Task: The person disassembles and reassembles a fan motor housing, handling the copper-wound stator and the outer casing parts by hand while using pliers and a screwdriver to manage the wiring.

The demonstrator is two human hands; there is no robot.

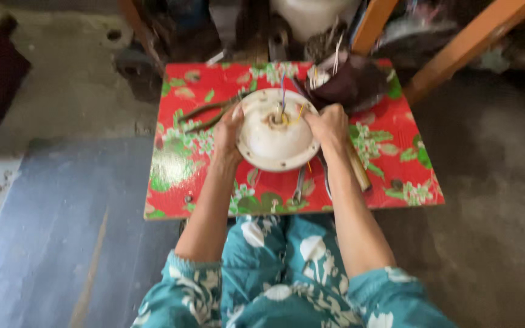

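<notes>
- The left hand (228, 130) curls around the left rim of a round, dirty-white domed metal housing (277, 135), fingers bent and pressed against its edge, thumb up by the top of the rim.
- The right hand (330, 126) grips the right rim of the same housing, fingers closed over the edge; the two hands hold it between them.
- The housing sits on the middle of a small table with a red, glossy flower-patterned cover (177, 164), towards the far half of the top.
- From the hub at the housing's centre rise thin coloured wires (284, 100): one bluish-purple and upright, others yellow and bent to the right.
- Left of the housing, a dark, bent cable or strap (205, 116) lies on the cover; the blur makes its kind hard to tell.
- Just in front of the housing, a pair of metal pliers (299, 184) lies on the cover, partly under the housing's near edge.
- Right of the pliers, a tool with a light wooden handle (358, 168) lies beside the right forearm, running away from the person.
- Behind the right hand, at the table's far right corner, a dark crumpled bag (353, 84) sits with pale thin sticks or wires poking out.
- The person's lap, in teal cloth with white flowers (287, 273), is below the table's near edge.
</notes>
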